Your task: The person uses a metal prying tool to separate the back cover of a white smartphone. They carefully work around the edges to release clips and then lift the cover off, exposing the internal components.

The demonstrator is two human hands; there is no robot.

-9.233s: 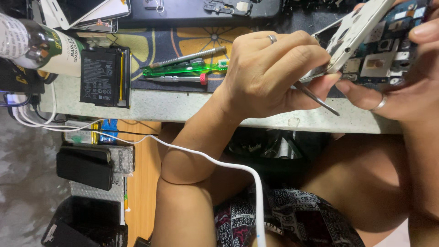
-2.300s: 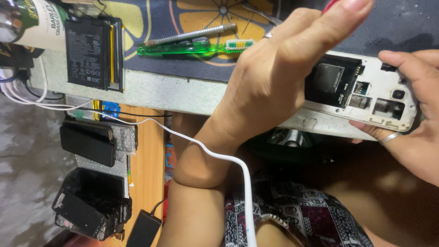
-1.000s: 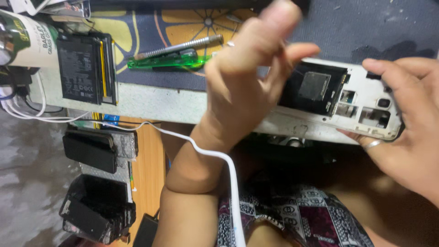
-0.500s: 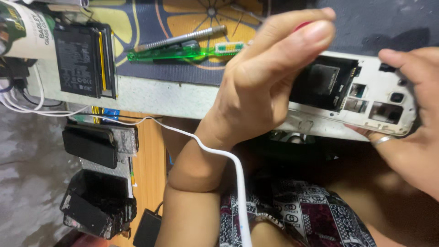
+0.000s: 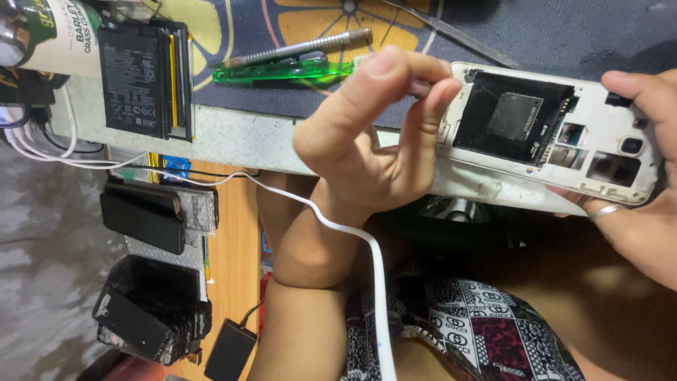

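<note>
The left hand point(image 5: 374, 141) has come off the battery bay and now pinches something small, perhaps a tool tip, at the corner of the opened white phone point(image 5: 550, 134); the right hand point(image 5: 635, 204) grips the phone above the table point(image 5: 240, 137) edge.

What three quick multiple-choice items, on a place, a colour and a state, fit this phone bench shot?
1. Where does the green tool lie?
A. On the patterned mat, beside a metal tool
B. In the lap
C. Inside the phone

2. What colour is the frame of the held phone?
A. Red
B. White
C. Green

3. What state is the phone's back in?
A. Cover on
B. Wrapped in tape
C. Cover off, insides showing

Key: 1 A, the green tool lies along the metal tool on the mat. 2 B, the phone has a white frame. 3 C, the right hand holds it with its dark bay bare, and the left hand has its fingers at one corner.
</note>
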